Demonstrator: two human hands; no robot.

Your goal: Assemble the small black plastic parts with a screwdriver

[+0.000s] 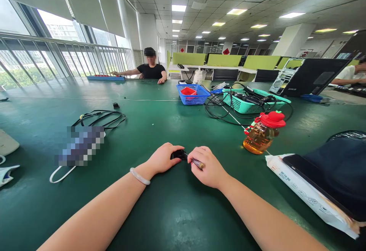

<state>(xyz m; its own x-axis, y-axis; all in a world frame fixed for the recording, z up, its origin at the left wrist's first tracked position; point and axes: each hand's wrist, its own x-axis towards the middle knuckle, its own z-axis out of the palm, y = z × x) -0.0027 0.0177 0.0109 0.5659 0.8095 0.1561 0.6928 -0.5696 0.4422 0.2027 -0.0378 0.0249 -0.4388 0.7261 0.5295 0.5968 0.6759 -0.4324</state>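
Near the middle of the green table, my left hand grips a small black object between thumb and fingers, low against the tabletop. A pale bracelet circles my left wrist. My right hand is closed around a slim pen-shaped tool with a brownish-gold rear end. The tool's front end points left and meets the black object, or comes very close to it. Fingers partly cover both things, so the exact contact and the object's kind cannot be made out.
Right of my hands stand a red-lidded bottle and a white packet under a black phone. Farther back are a blue basket and a green basket of cables. A blurred pouch lies left. A person sits opposite.
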